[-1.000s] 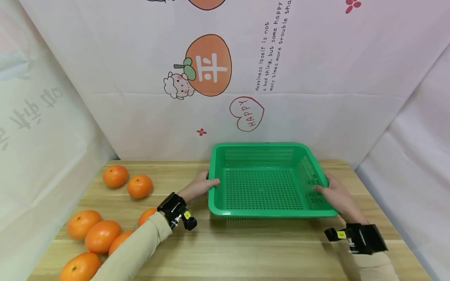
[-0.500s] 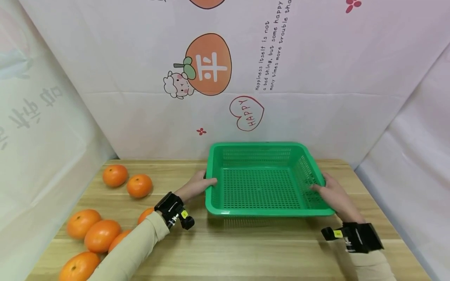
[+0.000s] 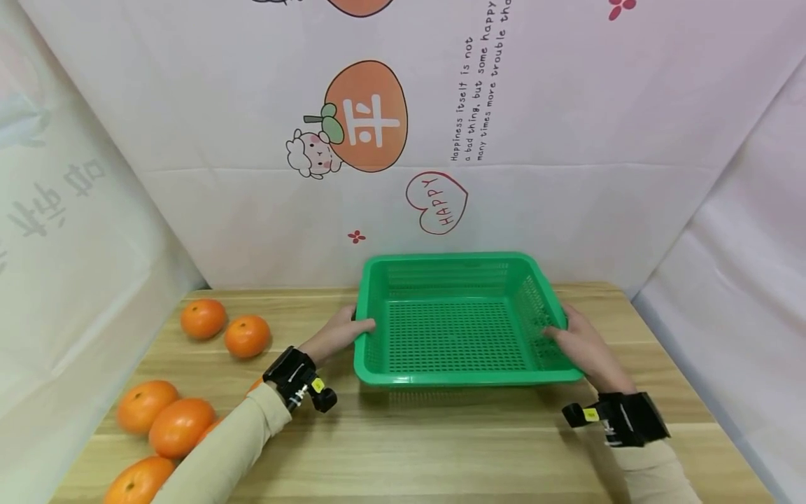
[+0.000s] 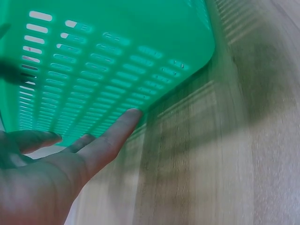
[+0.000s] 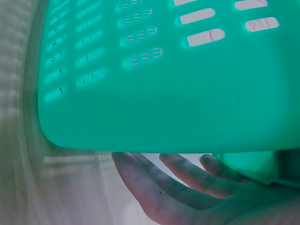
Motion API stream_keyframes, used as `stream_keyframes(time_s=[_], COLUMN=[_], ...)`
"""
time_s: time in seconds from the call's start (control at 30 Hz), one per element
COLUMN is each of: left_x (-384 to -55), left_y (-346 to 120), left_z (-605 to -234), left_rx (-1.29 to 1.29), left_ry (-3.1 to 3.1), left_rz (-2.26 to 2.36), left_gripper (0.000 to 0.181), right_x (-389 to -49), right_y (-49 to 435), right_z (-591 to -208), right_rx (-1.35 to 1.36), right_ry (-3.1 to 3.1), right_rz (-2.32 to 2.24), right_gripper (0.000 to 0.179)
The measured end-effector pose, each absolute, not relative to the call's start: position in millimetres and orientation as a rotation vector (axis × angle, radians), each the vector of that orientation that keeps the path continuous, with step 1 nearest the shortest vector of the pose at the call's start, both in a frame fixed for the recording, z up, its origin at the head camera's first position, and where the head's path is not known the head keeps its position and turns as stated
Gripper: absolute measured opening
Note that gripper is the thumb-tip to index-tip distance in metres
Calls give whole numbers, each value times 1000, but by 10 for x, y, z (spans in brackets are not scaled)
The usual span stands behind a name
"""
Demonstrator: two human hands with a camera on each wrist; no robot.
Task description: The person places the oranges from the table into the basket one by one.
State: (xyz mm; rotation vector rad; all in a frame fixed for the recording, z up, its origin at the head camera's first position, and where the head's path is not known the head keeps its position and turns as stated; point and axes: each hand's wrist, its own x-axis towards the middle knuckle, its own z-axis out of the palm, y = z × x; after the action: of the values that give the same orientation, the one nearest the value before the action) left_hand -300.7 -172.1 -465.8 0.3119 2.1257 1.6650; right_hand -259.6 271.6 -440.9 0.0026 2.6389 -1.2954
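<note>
Between both hands is a green plastic basket [image 3: 450,336] with slotted walls and a mesh floor, nothing lying in it. My left hand [image 3: 340,332] grips its left rim, thumb over the edge and fingers under the outside. From the left wrist view, the fingers of that hand [image 4: 75,164] lie against the slotted side wall [image 4: 93,70]. On the right side, my right hand [image 3: 585,346] holds the rim in the same way, thumb inside. Its fingers [image 5: 173,183] show past the basket's corner in the right wrist view. Shadow falls on the wood beneath the basket.
Several oranges lie on the left of the wooden table [image 3: 441,448], including one orange [image 3: 203,318] at the back and another [image 3: 182,427] near my left sleeve, which partly covers others. A printed white cloth [image 3: 535,210] hangs behind; more cloth closes both sides.
Both hands and the basket have shifted slightly to the left together. The camera view has turned a little, and my left forearm covers more of the oranges.
</note>
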Motion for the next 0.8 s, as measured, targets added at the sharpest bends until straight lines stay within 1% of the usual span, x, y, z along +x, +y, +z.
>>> stream_keyframes(time_s=[0.47,0.8], left_x=[-2997,-2995], left_y=[-1879,-1901], left_z=[-4656,-4634], left_rx=[257,227], left_ry=[2147,2183], left_rz=[1637,1615], left_gripper=[67,65], right_x=[-2599,-2592], right_y=[2527,2488], right_z=[-4399,-4400], right_rx=[53,63], right_ry=[2579,2563], right_rz=[-1363,-1387], right_gripper=[74,74])
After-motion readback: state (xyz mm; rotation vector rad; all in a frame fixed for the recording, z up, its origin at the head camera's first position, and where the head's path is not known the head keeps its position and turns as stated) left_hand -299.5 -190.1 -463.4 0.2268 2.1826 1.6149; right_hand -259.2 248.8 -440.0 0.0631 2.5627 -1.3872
